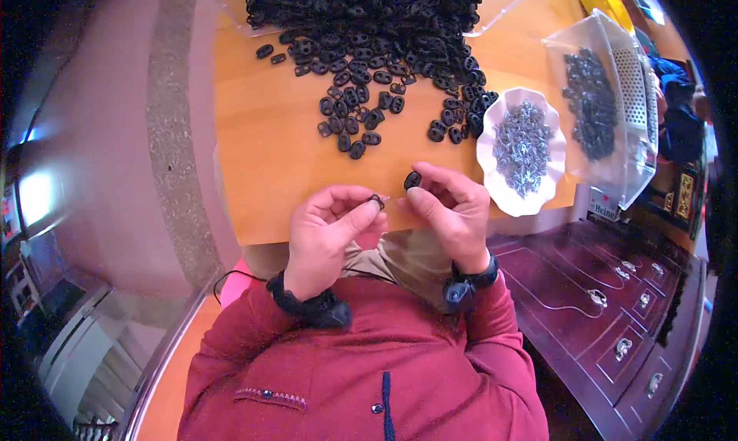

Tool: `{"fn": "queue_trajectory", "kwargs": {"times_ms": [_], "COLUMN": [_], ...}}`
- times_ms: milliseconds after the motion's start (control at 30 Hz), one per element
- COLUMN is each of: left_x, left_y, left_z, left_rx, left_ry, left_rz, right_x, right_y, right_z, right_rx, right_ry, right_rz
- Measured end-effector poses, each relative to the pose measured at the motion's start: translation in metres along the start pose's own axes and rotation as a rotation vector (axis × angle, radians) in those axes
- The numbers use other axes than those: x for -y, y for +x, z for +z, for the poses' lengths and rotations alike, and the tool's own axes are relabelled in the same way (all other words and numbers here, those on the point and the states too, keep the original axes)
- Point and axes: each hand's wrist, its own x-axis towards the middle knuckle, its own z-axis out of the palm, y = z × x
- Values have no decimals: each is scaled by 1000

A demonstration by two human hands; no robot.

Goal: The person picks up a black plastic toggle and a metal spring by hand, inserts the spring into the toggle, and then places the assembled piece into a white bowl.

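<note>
My left hand (332, 224) pinches a small black part (376, 200) between thumb and fingertips, and a tiny pale bit shows at its tip. Close beside it, my right hand (452, 210) grips an oval black two-hole piece (413, 180), like a cord lock half, between thumb and forefinger. The two hands are a short gap apart over the table's near edge. Beyond them, many loose black two-hole pieces (358, 95) are strewn on the wooden table (269, 149). Right of my right hand stands a white wavy-rimmed bowl (490, 176) of small silvery pieces (525, 145).
At the far side a big heap of black pieces (361, 7) spills from a clear tray. A clear plastic bin (626, 176) with dark pieces (590, 103) sits at the right. Below it is a dark red cabinet (569, 318) with metal handles. A yellow object (603, 3) lies far right.
</note>
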Motion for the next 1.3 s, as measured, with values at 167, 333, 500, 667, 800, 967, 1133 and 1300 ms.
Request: {"fn": "queue_trajectory", "kwargs": {"times_ms": [167,333,500,667,800,967,1133,1300], "left_x": [3,3,4,2,6,6,7,8], "left_y": [-1,-2,-1,-3,-2,-3,-2,-1], "left_z": [2,2,-1,1,1,0,0,-1], "left_rx": [-34,-44,11,-12,-21,4,2,0], "left_ry": [-27,0,11,52,19,-12,10,18], "left_rz": [49,56,98,99,84,112,114,120], "right_x": [0,1,-4,-5,-5,-1,-2,-1], "right_y": [-1,-2,-3,-3,-4,-4,-5,-5], "right_z": [2,0,4,1,3,5,4,6], "right_rx": [43,109,125,150,156,169,179,186], "right_ry": [222,186,230,100,107,158,143,214], "right_rz": [48,30,-6,-36,-44,-38,-34,-33]}}
